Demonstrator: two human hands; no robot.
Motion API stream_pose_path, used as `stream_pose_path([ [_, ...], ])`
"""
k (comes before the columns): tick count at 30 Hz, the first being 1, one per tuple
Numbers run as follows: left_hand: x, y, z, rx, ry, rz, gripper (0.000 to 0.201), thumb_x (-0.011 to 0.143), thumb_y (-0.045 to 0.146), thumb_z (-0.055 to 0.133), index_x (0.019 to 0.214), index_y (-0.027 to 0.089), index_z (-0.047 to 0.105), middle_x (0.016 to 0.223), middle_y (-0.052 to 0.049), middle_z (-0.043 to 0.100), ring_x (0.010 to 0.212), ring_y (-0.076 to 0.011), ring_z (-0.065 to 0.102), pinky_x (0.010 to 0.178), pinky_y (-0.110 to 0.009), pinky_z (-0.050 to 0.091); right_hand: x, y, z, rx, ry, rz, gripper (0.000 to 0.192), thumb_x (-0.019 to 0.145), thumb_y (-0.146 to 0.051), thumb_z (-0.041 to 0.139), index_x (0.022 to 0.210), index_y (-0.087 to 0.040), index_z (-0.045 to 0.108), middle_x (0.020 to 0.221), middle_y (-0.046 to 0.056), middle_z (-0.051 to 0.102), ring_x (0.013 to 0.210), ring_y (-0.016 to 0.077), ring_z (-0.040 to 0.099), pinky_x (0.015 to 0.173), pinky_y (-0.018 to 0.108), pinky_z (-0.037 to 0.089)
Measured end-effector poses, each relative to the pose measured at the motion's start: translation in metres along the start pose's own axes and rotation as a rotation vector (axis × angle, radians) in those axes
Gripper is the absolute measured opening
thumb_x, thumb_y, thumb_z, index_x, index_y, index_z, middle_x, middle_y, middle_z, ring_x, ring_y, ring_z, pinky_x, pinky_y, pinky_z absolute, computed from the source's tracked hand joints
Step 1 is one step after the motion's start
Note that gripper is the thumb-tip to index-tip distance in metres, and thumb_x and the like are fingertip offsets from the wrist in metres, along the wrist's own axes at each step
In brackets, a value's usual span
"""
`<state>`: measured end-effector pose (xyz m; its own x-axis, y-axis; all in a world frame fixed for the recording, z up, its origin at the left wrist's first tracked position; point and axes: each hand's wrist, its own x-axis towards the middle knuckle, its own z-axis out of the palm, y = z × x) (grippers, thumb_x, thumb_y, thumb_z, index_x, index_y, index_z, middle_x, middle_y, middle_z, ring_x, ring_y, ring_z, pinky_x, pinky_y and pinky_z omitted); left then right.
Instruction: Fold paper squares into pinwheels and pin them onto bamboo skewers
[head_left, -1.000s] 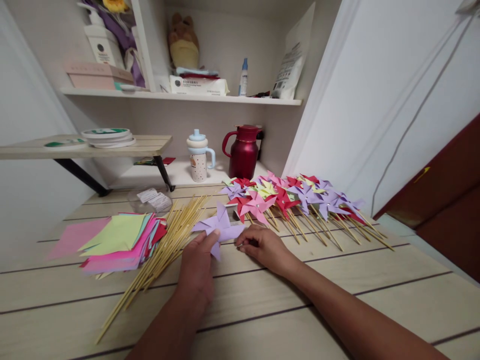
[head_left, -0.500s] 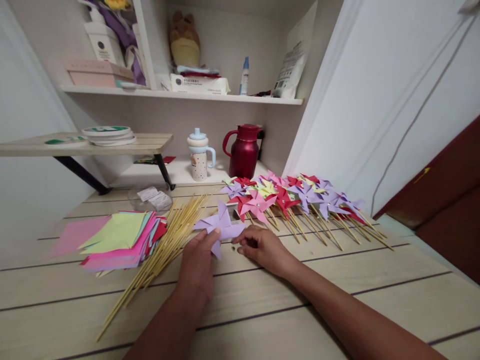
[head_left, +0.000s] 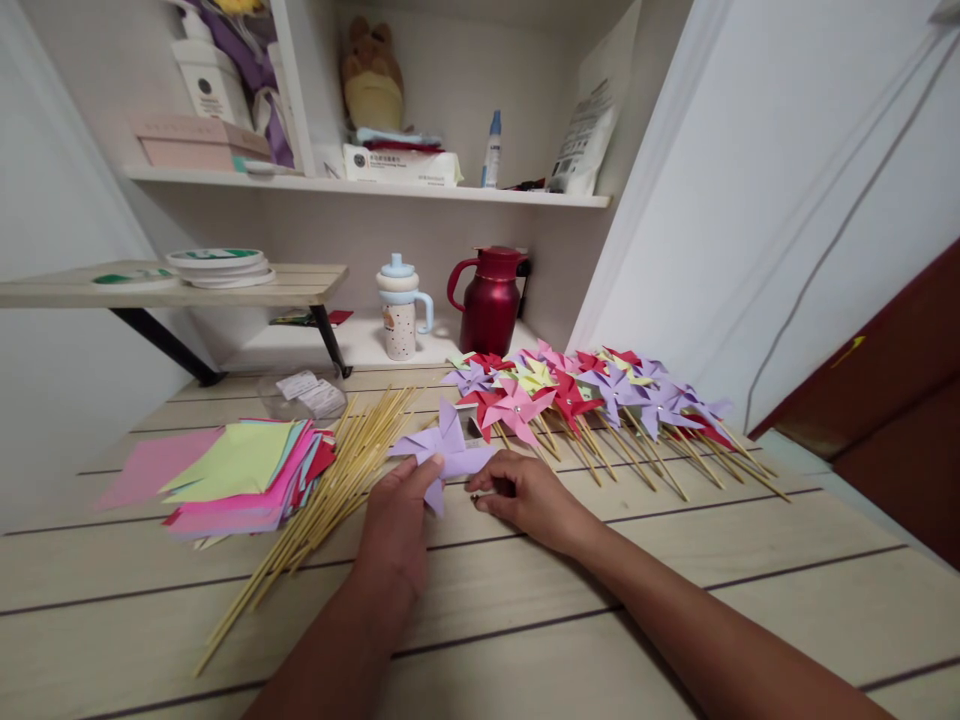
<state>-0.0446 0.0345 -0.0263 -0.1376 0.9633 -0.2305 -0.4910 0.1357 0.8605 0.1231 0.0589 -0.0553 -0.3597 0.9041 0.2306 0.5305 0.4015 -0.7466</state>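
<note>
A lilac paper pinwheel (head_left: 448, 440) is pinched between the thumb and fingers of my left hand (head_left: 394, 515), its folded blades facing up and no stick visible on it. Just to its right, my right hand (head_left: 529, 500) rests low on the tabletop with thumb and index finger close together. A tiny dark metallic pin (head_left: 475, 498) shows at those fingertips; its exact shape is too small to make out. Bamboo sticks (head_left: 330, 490) lie in a loose bundle left of my left hand. Finished pinwheels on sticks (head_left: 570, 400) lie in rows beyond my right hand.
Coloured paper squares (head_left: 232, 465) are stacked at left, with a clear plastic container (head_left: 304, 392) behind them. A small raised shelf (head_left: 300, 285) holds tape rolls (head_left: 221, 268). A tumbler (head_left: 400, 325) and a red jug (head_left: 489, 305) stand at the back.
The small pieces lying on the table by my right fingertips no longer show there; one now appears at the fingertips, which have drawn together. The left hand keeps hold of the pinwheel.
</note>
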Motion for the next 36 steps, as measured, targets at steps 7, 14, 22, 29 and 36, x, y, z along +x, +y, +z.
stream_pose_path([
  [7,0.0012,-0.0013,-0.0011,0.0,-0.026,0.013,0.018,0.062,0.026,0.078,0.074,0.014,0.071,0.067,0.002,0.064,0.064,-0.0113,0.052,0.066,-0.024,0.039,-0.0002,0.0012,0.005,0.032,0.05,0.031,0.016,0.072,-0.015,0.072,0.087,-0.022,0.073,0.079,0.0,0.063,0.07,0.0147,0.057,0.064,0.025,0.043],
  [14,0.0026,-0.0022,-0.0028,0.008,-0.042,0.017,0.018,0.062,0.027,0.079,0.074,0.014,0.072,0.07,0.0,0.066,0.066,-0.012,0.054,0.068,-0.024,0.041,0.0002,-0.0007,0.0058,0.059,0.058,0.035,0.014,0.072,-0.012,0.07,0.084,-0.019,0.071,0.079,0.001,0.064,0.07,0.0146,0.058,0.066,0.025,0.045],
  [22,0.003,-0.0029,-0.0026,0.013,-0.038,0.02,0.019,0.061,0.027,0.08,0.071,0.013,0.071,0.068,0.0,0.065,0.066,-0.0118,0.055,0.068,-0.024,0.041,0.0012,0.0051,0.0059,0.083,0.049,0.024,0.009,0.073,-0.012,0.069,0.079,-0.019,0.071,0.076,0.001,0.065,0.07,0.0153,0.06,0.065,0.025,0.046],
  [29,0.0036,-0.0042,-0.0042,0.016,-0.035,0.022,0.022,0.061,0.028,0.08,0.077,0.014,0.073,0.074,-0.001,0.068,0.071,-0.013,0.058,0.074,-0.025,0.042,0.0012,0.0062,0.0061,0.086,0.042,0.017,0.009,0.073,-0.011,0.068,0.077,-0.019,0.071,0.076,0.002,0.066,0.07,0.0154,0.06,0.065,0.025,0.047],
  [36,0.0035,-0.0038,-0.0039,0.016,-0.038,0.018,0.02,0.064,0.027,0.078,0.078,0.014,0.073,0.074,-0.001,0.068,0.071,-0.013,0.057,0.074,-0.025,0.042,0.0009,0.0037,0.0051,0.095,0.039,0.015,0.01,0.074,-0.01,0.066,0.076,-0.019,0.071,0.077,0.002,0.066,0.071,0.0155,0.061,0.067,0.025,0.047],
])
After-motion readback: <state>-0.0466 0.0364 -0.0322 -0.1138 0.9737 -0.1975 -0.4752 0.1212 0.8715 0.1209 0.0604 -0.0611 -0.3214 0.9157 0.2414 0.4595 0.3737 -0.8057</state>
